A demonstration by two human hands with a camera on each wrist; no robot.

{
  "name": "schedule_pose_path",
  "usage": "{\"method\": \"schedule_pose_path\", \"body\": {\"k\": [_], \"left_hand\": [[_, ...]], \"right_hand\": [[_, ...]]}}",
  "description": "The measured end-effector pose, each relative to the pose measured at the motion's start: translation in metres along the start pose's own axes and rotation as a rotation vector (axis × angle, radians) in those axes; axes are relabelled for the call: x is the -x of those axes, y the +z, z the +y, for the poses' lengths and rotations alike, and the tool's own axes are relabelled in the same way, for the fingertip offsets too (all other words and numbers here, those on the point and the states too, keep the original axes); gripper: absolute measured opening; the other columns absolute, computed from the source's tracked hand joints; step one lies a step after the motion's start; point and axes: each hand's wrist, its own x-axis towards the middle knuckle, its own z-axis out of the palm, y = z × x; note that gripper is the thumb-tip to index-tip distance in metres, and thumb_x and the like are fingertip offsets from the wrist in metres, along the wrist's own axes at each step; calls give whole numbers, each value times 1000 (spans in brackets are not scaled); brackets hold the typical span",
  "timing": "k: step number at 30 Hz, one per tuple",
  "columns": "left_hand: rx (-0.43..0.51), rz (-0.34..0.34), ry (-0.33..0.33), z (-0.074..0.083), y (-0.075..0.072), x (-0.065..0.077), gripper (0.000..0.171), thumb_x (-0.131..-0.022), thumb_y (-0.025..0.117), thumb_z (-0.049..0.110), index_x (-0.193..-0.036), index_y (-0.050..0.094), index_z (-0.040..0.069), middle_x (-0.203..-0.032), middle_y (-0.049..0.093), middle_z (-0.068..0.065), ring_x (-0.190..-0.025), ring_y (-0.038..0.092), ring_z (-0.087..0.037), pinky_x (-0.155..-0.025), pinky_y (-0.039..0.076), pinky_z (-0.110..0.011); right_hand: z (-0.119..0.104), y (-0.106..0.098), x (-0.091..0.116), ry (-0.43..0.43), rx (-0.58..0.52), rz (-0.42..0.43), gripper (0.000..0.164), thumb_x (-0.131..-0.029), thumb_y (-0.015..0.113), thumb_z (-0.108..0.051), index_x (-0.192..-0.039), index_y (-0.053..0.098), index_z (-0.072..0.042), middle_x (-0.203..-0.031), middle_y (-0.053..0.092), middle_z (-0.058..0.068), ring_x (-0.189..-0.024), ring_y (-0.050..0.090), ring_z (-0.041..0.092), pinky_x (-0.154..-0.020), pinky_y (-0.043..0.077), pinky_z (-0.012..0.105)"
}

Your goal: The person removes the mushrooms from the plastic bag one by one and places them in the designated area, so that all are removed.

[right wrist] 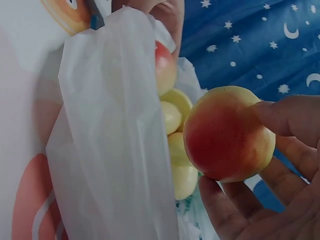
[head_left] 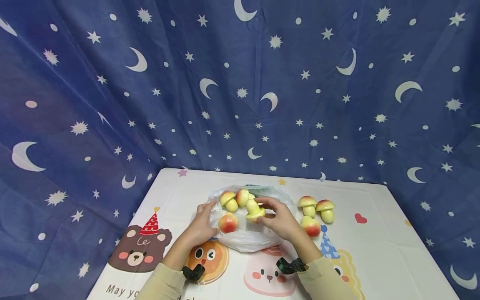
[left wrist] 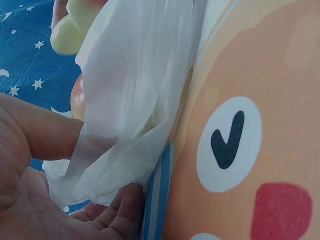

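Observation:
A white plastic bag (head_left: 249,242) lies with its mouth wide, and several toy mushrooms with red-yellow caps and pale yellow stems are in it. My left hand (head_left: 201,225) holds the bag's left rim, the plastic lying between thumb and fingers in the left wrist view. Over the bag's mouth my right hand (head_left: 281,220) pinches one toy mushroom (right wrist: 227,137) by its cap. In the head view its stem points up and its cap is lowest. Close to the left hand in the bag is a mushroom with its red cap (head_left: 228,223) facing up.
Right of the bag, two toy mushrooms stand on their stems, one of them a leaning mushroom (head_left: 326,211). Another mushroom (head_left: 311,227) lies cap toward me in front of them. The white tablecloth (head_left: 378,246) has cartoon prints. A blue curtain (head_left: 240,104) hangs behind the table.

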Motion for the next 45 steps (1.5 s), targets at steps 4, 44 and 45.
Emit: {"method": "schedule_pose_path", "body": {"k": [4, 44, 45], "left_hand": [[-1, -2, -2, 1, 0, 0, 100, -75, 78, -7, -166, 36, 5, -160, 32, -27, -146, 43, -51, -124, 35, -68], [-16, 2, -20, -1, 1, -1, 99, -78, 77, -7, -167, 35, 7, -162, 31, -26, -146, 44, -50, -122, 38, -67], [-20, 1, -23, -1, 1, -1, 100, -78, 77, -7, -167, 35, 7, -162, 31, -26, -146, 44, -49, -122, 38, -67]], "right_hand": [[-1, -8, 9, 0, -7, 14, 59, -89, 75, 5, -145, 65, -10, -147, 66, 13, -135, 63, 35, -105, 60, 36], [8, -129, 110, 78, 183, 213, 57, -95, 79, -7, -149, 61, -8, -146, 63, 19, -116, 58, -13, -92, 56, 12], [9, -131, 113, 76, 191, 217, 57, -95, 79, -7, -148, 61, -7, -146, 63, 19, -115, 58, -13, -92, 56, 12]]}}
